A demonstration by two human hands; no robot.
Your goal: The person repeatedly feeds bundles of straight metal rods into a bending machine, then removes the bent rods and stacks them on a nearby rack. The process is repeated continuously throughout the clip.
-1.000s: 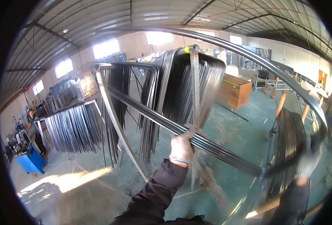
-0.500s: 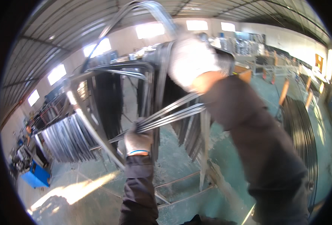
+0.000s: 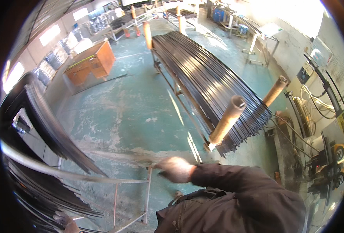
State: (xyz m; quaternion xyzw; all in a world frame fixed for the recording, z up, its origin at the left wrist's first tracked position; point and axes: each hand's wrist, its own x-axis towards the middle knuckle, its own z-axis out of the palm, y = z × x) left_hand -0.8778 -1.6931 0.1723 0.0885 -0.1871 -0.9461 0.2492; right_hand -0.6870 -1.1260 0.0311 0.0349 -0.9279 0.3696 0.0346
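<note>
Gloved and blurred, the right hand [image 3: 174,169] hung low in the middle of the scene, its fingers reaching left toward the top of a thin metal stand [image 3: 146,194] — whether they were curled shut or spread could not be told from the smear. Its dark sleeve [image 3: 238,186] ran off to the right. Down at the near left edge the left hand [image 3: 65,222], also gloved, sat among a bundle of bent dark metal strips [image 3: 43,128] that filled the left side; it seemed to be wrapped around them, though the grip itself was mostly hidden. One pale, blurred strip [image 3: 63,173] stretched from that bundle across to the stand. To the right, well apart from both hands, a long stack of straight dark strips [image 3: 207,77] lay on a rack with rust-coloured upright posts [image 3: 226,120] — and a wooden desk [image 3: 90,62] stood far off on the green floor [image 3: 133,105].
</note>
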